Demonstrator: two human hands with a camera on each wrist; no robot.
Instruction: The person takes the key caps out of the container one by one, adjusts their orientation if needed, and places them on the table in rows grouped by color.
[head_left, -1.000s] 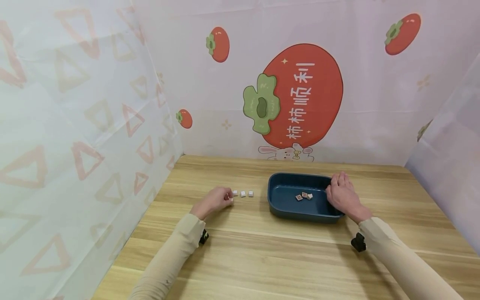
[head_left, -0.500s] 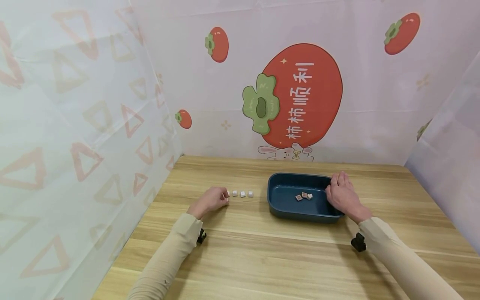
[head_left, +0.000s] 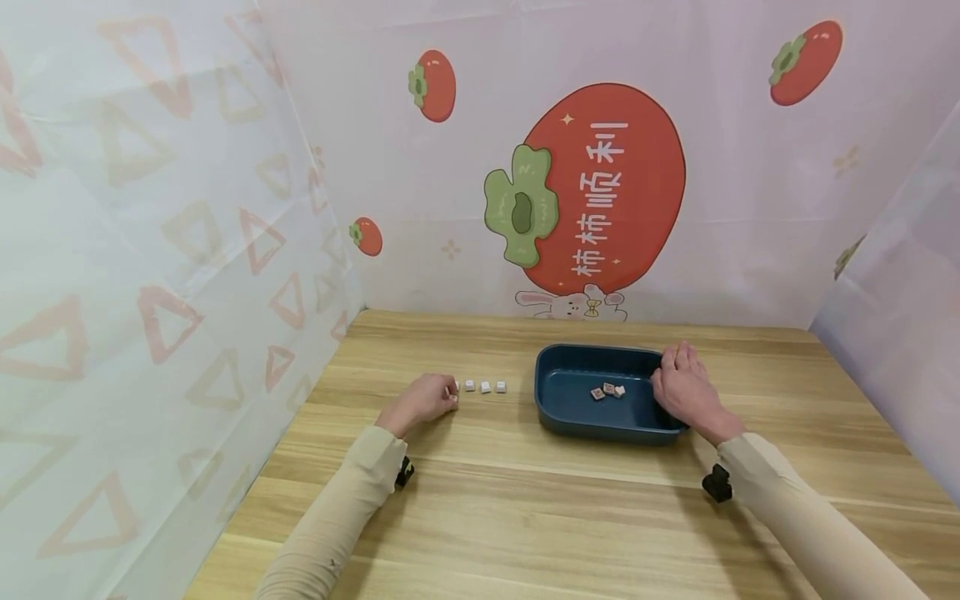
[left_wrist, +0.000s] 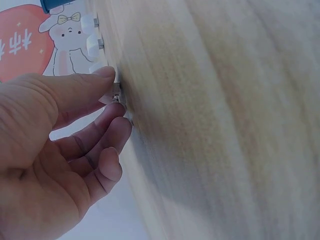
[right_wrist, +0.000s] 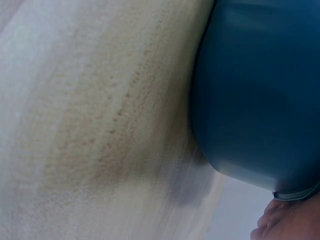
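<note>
My left hand (head_left: pixel 422 400) is at the left end of a row of small white blocks (head_left: pixel 485 387) on the table. In the left wrist view, its thumb and index finger pinch a small white block (left_wrist: pixel 116 89) just at the table surface, with the other fingers loosely curled. My right hand (head_left: pixel 686 390) grips the right end of a dark blue rectangular basin (head_left: pixel 551 417), its fingers over the rim. Three small blocks (head_left: pixel 597 393) lie inside, two of them showing brownish faces. In the right wrist view the basin's outer wall (right_wrist: pixel 255 100) hides most of the hand.
The wood-grain table (head_left: pixel 510 517) runs back to a cloth wall (head_left: pixel 420 275) printed with persimmons. Another patterned cloth wall (head_left: pixel 225 292) stands along the left side, and a pale one (head_left: pixel 900 333) on the right.
My left hand has shifted slightly left since a second ago, uncovering another white block at the row's left end. The right hand and the basin have stayed put.
</note>
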